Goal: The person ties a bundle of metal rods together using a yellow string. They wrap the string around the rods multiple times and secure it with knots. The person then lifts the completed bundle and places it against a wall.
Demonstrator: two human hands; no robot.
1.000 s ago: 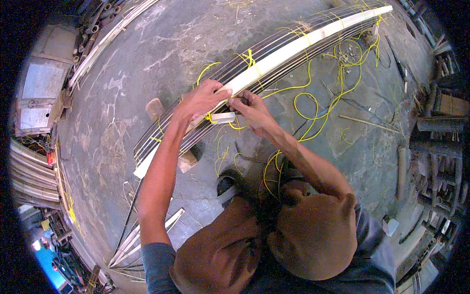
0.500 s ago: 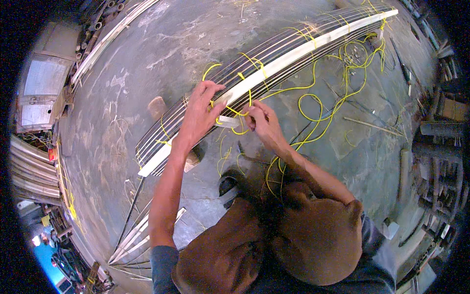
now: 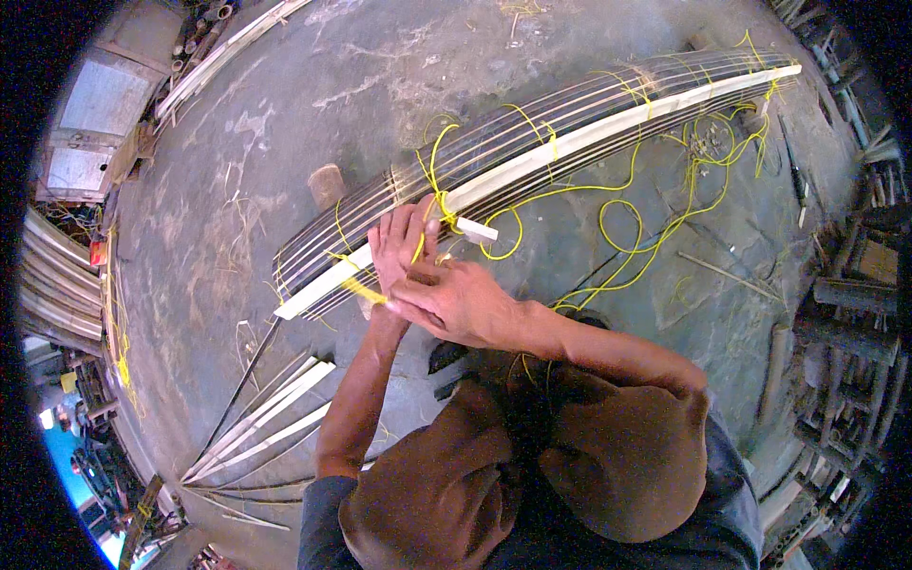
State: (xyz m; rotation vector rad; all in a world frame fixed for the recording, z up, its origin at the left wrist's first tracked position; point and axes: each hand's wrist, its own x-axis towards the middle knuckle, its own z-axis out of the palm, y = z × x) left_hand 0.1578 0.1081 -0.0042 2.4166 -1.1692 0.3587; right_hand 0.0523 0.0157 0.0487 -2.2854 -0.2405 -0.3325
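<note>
A long curved panel of thin dark and pale slats [image 3: 323, 245], tied with yellow cord, lies across the floor, with a broad pale wooden strip [image 3: 551, 159] along it. My left hand [image 3: 401, 245] is closed over this strip, beside a knot of yellow cord [image 3: 445, 201]. Crossing over my left wrist, my right hand [image 3: 456, 299] pinches the yellow cord, whose loose end [image 3: 364, 290] is blurred on its left. A short pale wooden block [image 3: 477, 230] sticks out from under the strip near the knot. My fingers hide part of the cord.
Loose loops of yellow cord [image 3: 622, 223] lie on the concrete floor to the right. A round wooden piece [image 3: 326, 185] stands beyond the panel. Pale strips [image 3: 266, 418] fan out at the lower left. Curved stacked poles [image 3: 57, 275] line the left side.
My right hand has swung left, drawing the cord across my left wrist. My left hand has come down onto the strip. The loop at the block is now drawn into a knot.
</note>
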